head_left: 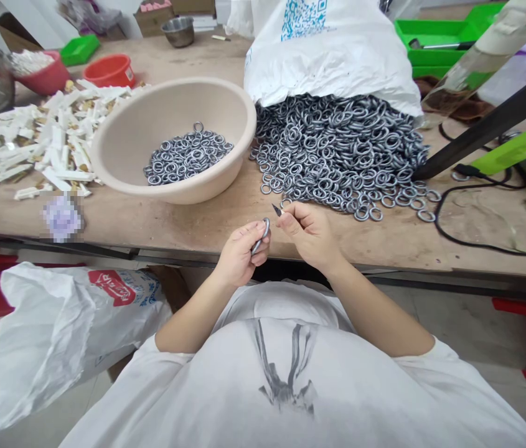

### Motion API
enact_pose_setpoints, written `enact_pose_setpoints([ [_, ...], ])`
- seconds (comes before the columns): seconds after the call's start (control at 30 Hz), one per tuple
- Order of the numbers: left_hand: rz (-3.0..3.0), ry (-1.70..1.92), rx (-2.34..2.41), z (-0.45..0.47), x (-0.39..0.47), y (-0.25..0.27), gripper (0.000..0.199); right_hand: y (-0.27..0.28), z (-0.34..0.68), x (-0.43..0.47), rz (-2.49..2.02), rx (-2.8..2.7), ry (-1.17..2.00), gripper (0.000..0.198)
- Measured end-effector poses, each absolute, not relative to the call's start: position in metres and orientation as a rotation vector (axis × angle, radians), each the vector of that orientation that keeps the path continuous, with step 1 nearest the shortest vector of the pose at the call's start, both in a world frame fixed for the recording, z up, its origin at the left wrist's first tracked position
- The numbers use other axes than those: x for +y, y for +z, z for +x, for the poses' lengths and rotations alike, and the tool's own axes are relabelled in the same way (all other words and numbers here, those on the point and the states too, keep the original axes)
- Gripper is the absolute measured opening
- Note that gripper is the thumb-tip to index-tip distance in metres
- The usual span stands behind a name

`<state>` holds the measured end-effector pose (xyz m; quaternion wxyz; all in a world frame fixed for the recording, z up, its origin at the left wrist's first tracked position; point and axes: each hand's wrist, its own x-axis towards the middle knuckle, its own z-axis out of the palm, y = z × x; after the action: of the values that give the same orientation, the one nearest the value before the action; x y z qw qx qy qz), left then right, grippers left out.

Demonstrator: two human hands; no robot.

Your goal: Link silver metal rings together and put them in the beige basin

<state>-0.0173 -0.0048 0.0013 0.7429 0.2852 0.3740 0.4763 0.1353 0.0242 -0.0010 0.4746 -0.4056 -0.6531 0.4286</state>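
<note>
Between the thumb and fingers of my left hand (243, 252) is a grey ring (266, 228), held on edge near the table's front. My right hand (312, 235) pinches a small pointed blade (277, 210), its dark tip aimed left toward the ring but apart from it. Most of the blade's handle is hidden by my fingers. Beyond my hands, a large heap of the same grey rings (337, 149) spills out of a white sack (328, 68). To the left, a beige basin (117, 158) holds a smaller pile of rings (188, 155).
White strip-like pieces (57, 134) lie heaped at the left, near a red bowl (108, 70). A dark slanted bar (491, 121) and a black cable (440, 218) are at the right. An open white bag (66, 317) stands below the table edge.
</note>
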Motion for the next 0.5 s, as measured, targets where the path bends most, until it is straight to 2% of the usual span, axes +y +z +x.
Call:
enact_pose_setpoints([
  [0.23,0.633,1.065,0.797,-0.0192,-0.0048,-0.0015,0.041,0.0037,0.1455,0.0175,-1.007,-1.897,0.759,0.037],
  [0.5,0.606,1.091,0.797,-0.0177,-0.0061,-0.001,0.047,0.0022,0.1428,0.0145,-0.983,-2.043,0.646,0.04],
])
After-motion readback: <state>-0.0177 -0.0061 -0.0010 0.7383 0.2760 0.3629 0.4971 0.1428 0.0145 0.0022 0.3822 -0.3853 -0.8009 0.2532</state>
